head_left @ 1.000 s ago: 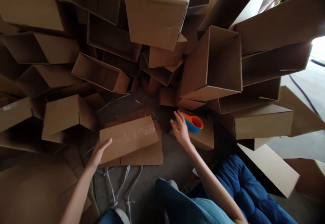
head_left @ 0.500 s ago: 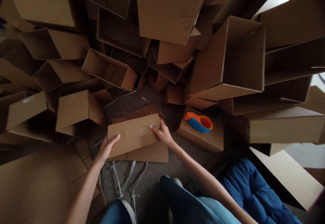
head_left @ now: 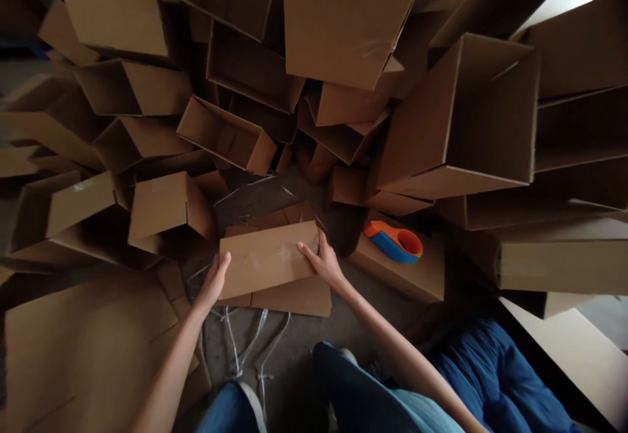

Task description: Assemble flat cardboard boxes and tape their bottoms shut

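A flattened cardboard carton (head_left: 267, 259) lies in front of me, gripped at both short ends. My left hand (head_left: 214, 282) holds its left edge, and my right hand (head_left: 318, 259) has its fingers over the right corner. Beneath it lies another flat cardboard sheet (head_left: 294, 295). To the right of my right hand, an orange and blue tape dispenser (head_left: 395, 242) rests on a closed cardboard box (head_left: 392, 273), out of reach of neither hand's fingers but not touched.
Several open cardboard boxes (head_left: 343, 27) are heaped ahead and to both sides. Loose clear plastic strapping (head_left: 250, 345) lies on the grey concrete floor (head_left: 294, 348). My jeans-clad legs (head_left: 353, 387) show below, beside a blue quilted padding (head_left: 490, 381).
My right hand has moved left from beside the tape dispenser onto the carton's right end. Both hands now grip the carton, and the view has drifted, shifting the scene rightward.
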Motion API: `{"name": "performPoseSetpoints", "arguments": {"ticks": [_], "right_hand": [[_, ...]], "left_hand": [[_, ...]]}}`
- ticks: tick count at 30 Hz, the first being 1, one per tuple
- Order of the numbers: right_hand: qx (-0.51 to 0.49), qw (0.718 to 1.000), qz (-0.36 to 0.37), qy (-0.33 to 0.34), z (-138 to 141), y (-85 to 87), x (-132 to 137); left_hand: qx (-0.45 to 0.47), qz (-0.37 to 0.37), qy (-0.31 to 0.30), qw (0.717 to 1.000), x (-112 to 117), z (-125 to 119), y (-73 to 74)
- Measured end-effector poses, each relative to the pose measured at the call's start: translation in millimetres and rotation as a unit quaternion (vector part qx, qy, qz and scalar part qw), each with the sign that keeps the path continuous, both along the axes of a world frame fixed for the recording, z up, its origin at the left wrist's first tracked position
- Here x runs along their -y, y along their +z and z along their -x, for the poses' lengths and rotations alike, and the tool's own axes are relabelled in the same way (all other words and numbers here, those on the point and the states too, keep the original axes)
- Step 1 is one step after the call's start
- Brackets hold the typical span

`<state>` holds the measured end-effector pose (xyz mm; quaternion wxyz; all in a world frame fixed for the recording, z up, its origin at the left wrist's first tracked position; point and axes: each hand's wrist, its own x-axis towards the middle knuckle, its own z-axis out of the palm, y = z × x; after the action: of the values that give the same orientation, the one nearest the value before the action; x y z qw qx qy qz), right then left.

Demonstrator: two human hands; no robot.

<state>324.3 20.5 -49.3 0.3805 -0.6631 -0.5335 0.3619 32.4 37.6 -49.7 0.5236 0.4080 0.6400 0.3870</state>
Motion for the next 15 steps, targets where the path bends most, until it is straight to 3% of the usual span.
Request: {"name": "performPoseSetpoints", "arguments": {"ticks": [4, 7, 11, 15], "right_hand": [[0.119, 0.992, -0.052, -0.006, 0, 3.1, -2], [0.25, 0.962, -0.108, 0.008, 8, 25.8, -3], [0.315, 0.921, -0.189, 0.129, 42, 56.6, 2], [0.307, 0.888, -0.195, 0.282, 80, 47.3, 11]], "left_hand": [[0.008, -0.016, 0.0, 1.0, -2, -3, 3.5], [0.018, -0.017, 0.006, 1.0, -4, -3, 4.3], [0.018, -0.007, 0.006, 1.0, -4, 2, -2.9], [0.013, -0.001, 0.016, 1.0, -4, 4, -10.0]]}}
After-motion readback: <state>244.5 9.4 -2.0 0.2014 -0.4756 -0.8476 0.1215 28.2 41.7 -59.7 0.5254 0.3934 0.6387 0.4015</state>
